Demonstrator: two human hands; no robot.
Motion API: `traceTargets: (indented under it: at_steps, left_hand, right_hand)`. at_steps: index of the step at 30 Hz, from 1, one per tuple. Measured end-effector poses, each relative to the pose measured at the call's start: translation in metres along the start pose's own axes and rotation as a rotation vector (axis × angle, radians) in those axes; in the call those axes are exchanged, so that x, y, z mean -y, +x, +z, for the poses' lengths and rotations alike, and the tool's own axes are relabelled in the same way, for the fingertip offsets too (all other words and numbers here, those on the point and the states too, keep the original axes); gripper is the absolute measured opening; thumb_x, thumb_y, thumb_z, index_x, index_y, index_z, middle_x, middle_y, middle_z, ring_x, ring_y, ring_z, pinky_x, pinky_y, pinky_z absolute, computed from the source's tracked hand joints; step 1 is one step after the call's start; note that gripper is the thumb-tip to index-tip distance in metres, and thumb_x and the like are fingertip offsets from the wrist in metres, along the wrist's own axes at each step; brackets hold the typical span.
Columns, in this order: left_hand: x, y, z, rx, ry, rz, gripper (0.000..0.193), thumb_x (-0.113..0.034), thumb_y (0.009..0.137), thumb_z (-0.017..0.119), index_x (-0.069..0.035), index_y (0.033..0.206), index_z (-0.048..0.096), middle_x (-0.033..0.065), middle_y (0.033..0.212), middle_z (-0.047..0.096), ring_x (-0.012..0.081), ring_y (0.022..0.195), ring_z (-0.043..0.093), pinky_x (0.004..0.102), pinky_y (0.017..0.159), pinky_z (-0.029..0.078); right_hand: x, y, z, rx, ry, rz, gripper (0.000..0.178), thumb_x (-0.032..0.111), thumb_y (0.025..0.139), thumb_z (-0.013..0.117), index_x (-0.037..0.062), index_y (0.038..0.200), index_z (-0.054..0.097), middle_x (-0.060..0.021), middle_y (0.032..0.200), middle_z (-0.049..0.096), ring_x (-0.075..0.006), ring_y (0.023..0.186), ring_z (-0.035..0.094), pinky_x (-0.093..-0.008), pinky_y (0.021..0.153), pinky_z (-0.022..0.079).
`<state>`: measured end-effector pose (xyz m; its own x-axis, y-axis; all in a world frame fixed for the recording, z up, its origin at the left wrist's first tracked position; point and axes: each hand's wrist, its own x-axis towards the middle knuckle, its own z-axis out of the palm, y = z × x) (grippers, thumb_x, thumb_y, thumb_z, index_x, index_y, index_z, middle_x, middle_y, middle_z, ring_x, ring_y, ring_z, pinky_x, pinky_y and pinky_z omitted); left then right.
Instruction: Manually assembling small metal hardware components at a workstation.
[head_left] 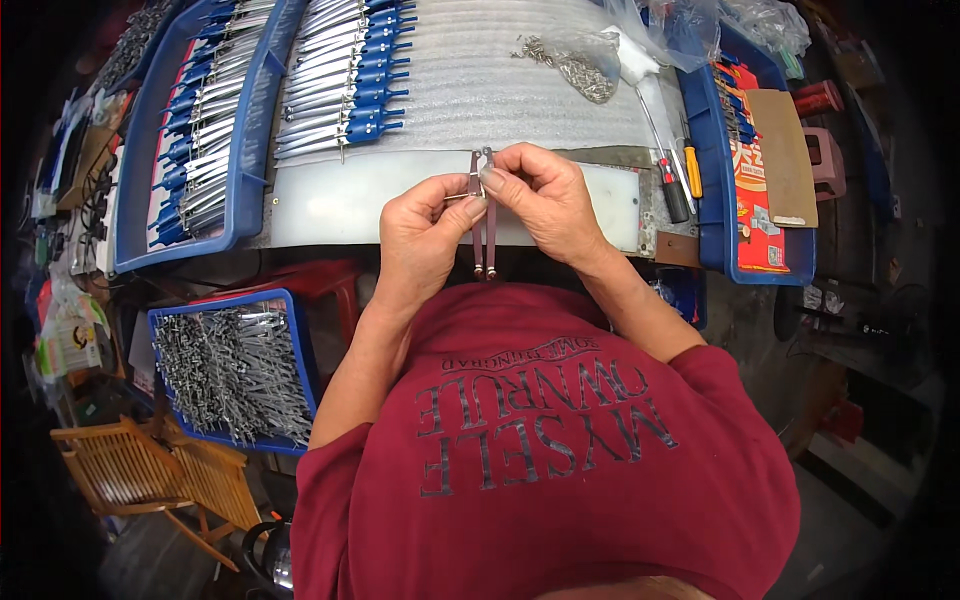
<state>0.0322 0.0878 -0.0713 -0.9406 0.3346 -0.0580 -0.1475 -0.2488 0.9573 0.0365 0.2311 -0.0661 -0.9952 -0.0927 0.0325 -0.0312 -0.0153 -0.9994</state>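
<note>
Over the near edge of a white work board (330, 205), my two hands meet at a slim two-legged metal tool that looks like a pair of dividers (478, 235). Its legs hang down toward my shirt, slightly apart, and reflect dark red. My left hand (425, 220) pinches it near the upper part with thumb and forefinger, beside a thin metal pin (456, 197). From the other side, my right hand (545, 200) grips the top of the right leg between thumb and bent fingers. The fingertips hide the joint between the legs.
Finished-looking blue-and-silver two-legged tools (370, 90) lie in a row on white foam (480, 90). Small metal pins (585, 75) spill from a clear bag. Screwdrivers (673, 185) lie right. Blue trays (250, 160) flank the bench; another (298, 350) holds many metal parts (230, 370).
</note>
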Motion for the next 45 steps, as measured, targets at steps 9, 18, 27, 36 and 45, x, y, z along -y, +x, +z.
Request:
traceTargets:
  at_steps: [9, 18, 27, 36, 45]
  left_hand:
    - [0.001, 0.001, -0.002, 0.015, -0.043, -0.045, 0.018, 0.0, 0.075, 0.056, 0.006, 0.092, 0.056, 0.0056, 0.079, 0.059, 0.0069, 0.067, 0.054, 0.0184, 0.059, 0.045]
    - [-0.001, 0.001, -0.001, 0.067, -0.156, -0.093, 0.019, -0.001, 0.075, 0.056, 0.005, 0.093, 0.054, 0.0057, 0.078, 0.058, 0.0077, 0.066, 0.054, 0.019, 0.059, 0.045]
    - [0.002, 0.0, -0.005, 0.177, -0.073, -0.169, 0.015, -0.002, 0.076, 0.055, 0.005, 0.089, 0.054, 0.0013, 0.069, 0.054, 0.0049, 0.059, 0.049, 0.0179, 0.052, 0.041]
    - [-0.001, 0.002, -0.001, 0.184, 0.016, -0.118, 0.011, -0.002, 0.077, 0.052, 0.005, 0.086, 0.055, -0.0004, 0.062, 0.051, 0.0041, 0.053, 0.045, 0.0175, 0.047, 0.038]
    - [-0.002, 0.002, -0.002, 0.131, 0.176, -0.097, 0.011, -0.001, 0.077, 0.052, 0.004, 0.084, 0.057, -0.0005, 0.06, 0.051, 0.0036, 0.052, 0.045, 0.0176, 0.046, 0.038]
  right_hand:
    - [-0.003, -0.004, 0.001, -0.04, 0.087, -0.011, 0.009, 0.009, 0.078, 0.055, -0.0001, 0.078, 0.054, 0.0016, 0.069, 0.052, -0.0037, 0.064, 0.045, -0.0179, 0.058, 0.038]
    - [0.001, -0.002, -0.004, -0.029, 0.101, -0.019, 0.01, 0.011, 0.079, 0.054, 0.0011, 0.078, 0.053, 0.0029, 0.066, 0.048, -0.0026, 0.058, 0.039, -0.0165, 0.051, 0.033]
    - [0.001, 0.006, -0.009, -0.071, 0.132, -0.014, 0.012, 0.013, 0.08, 0.053, 0.001, 0.077, 0.052, 0.0027, 0.062, 0.047, -0.0031, 0.054, 0.038, -0.0167, 0.049, 0.031]
    - [-0.001, 0.007, -0.009, -0.076, 0.114, -0.038, 0.011, 0.012, 0.08, 0.053, 0.0012, 0.078, 0.052, 0.0027, 0.061, 0.046, -0.0031, 0.052, 0.038, -0.0163, 0.048, 0.031]
    - [-0.002, 0.009, -0.008, -0.092, 0.07, -0.036, 0.013, 0.014, 0.08, 0.053, 0.0019, 0.076, 0.052, 0.0027, 0.059, 0.045, -0.0033, 0.052, 0.038, -0.0166, 0.047, 0.03]
